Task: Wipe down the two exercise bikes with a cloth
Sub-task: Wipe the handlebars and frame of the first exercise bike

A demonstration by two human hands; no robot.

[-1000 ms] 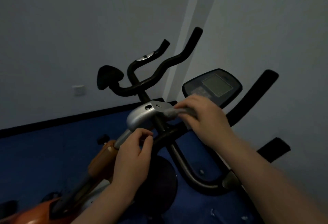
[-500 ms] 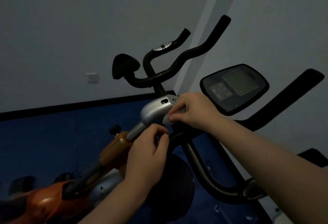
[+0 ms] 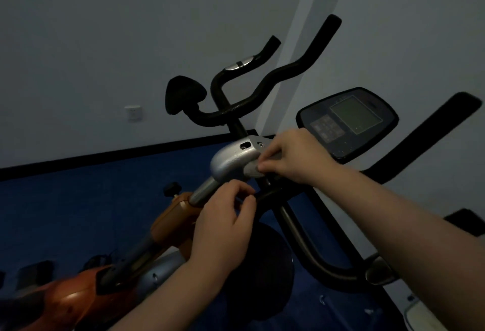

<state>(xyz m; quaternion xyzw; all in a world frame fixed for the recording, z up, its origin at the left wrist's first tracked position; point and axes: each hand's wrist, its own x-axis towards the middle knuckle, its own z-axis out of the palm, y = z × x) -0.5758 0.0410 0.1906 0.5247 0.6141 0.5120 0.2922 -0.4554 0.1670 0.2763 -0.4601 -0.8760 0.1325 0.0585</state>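
Observation:
An orange exercise bike [image 3: 78, 296] stands at lower left, with a silver bracket [image 3: 231, 160] on its post and black handlebars [image 3: 262, 94] above. My right hand [image 3: 296, 156] is shut on a small grey cloth [image 3: 252, 172] and presses it against the right side of the silver bracket. My left hand [image 3: 225, 225] sits just below, fingers pinched together by the silver post [image 3: 203, 190]; what it grips is hidden. The second bike's console [image 3: 346, 120] and black handle [image 3: 425, 141] are at right.
A dark round flywheel cover [image 3: 273, 270] lies under my hands. The second bike's curved grey frame tube [image 3: 301, 246] runs down to the right. The floor is blue [image 3: 78, 204], with a black skirting and a wall socket [image 3: 133, 113] on the pale wall behind.
My right hand has slid the cloth leftwards from near the console onto the silver bracket's side. The view has shifted, so both bikes sit further right. My left hand stays pinched by the post.

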